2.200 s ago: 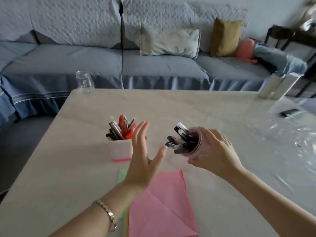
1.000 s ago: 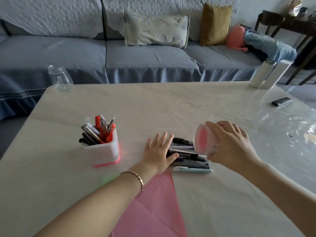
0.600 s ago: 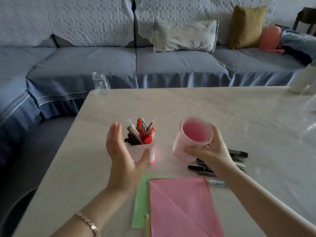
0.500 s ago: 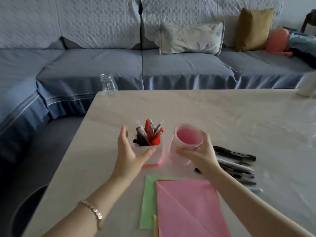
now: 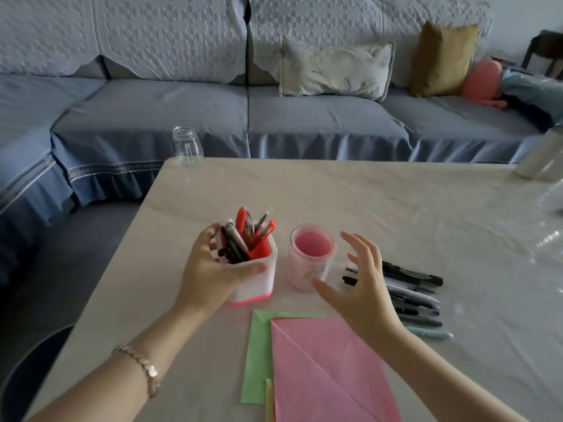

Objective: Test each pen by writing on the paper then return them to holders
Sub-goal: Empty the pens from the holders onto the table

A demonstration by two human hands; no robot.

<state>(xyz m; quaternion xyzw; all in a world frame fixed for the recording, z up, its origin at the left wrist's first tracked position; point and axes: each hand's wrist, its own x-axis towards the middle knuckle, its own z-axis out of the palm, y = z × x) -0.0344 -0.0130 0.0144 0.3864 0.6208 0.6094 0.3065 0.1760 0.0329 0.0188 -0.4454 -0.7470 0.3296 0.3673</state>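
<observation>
compared with 0.5 s ago, the left hand (image 5: 210, 269) has closed on the white holder (image 5: 257, 283): thumb across the near face, fingers behind the far rim, where before it was open just beside the holder. the right hand (image 5: 362, 287) has let go of the pink cup (image 5: 310, 258) and now hovers just right of it, fingers spread apart, touching nothing. the cup stands upright on the counter (image 5: 396, 208), close beside the holder without touching it.

white holder: squarish translucent plastic with rounded corners and a bright pink base edge. it is packed with red and black pens (image 5: 246, 237) leaning at mixed angles.

pink cup: round frosted plastic, open top, nothing visible inside.

loose pens (image 5: 411, 295): a row of slim barrels lying side by side on the counter, right of the cup and partly behind the right hand; colours are black, dark grey and pale blue.

paper: a pink sheet (image 5: 323, 370) with a diagonal crease lies over a green sheet (image 5: 257, 354), with a thin yellow edge (image 5: 268, 400) showing at the near left. all lie flat at the near edge of the counter.

counter: pale, smooth, faintly veined surface with a glossy sheen at right. a clear glass jar (image 5: 186, 146) stands at its far left corner.
</observation>
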